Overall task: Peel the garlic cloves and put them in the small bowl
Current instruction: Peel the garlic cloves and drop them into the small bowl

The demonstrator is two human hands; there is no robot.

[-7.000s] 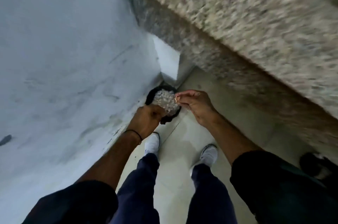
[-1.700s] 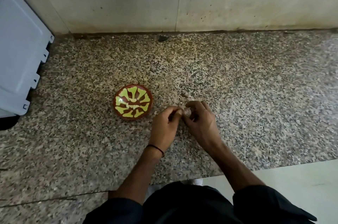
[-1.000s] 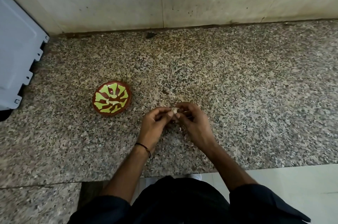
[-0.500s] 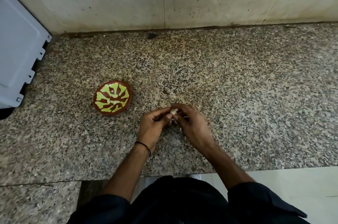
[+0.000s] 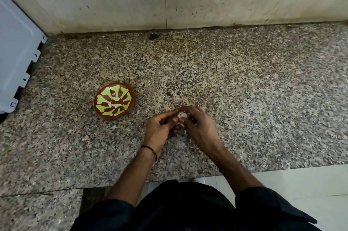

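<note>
Stays almost where it was half a second ago, shows more loose papery skin now: pale, lumpy garlic clove pinched between curled fingertips of left hand and right hand, just above speckled granite counter, right of round glossy red-brown small bowl with yellow-green petals, before smooth stained wall.

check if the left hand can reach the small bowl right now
Probably yes: the small bowl sits on bare counter beside the left hand, nothing between them, though it and the right hand pinch the garlic.
</note>
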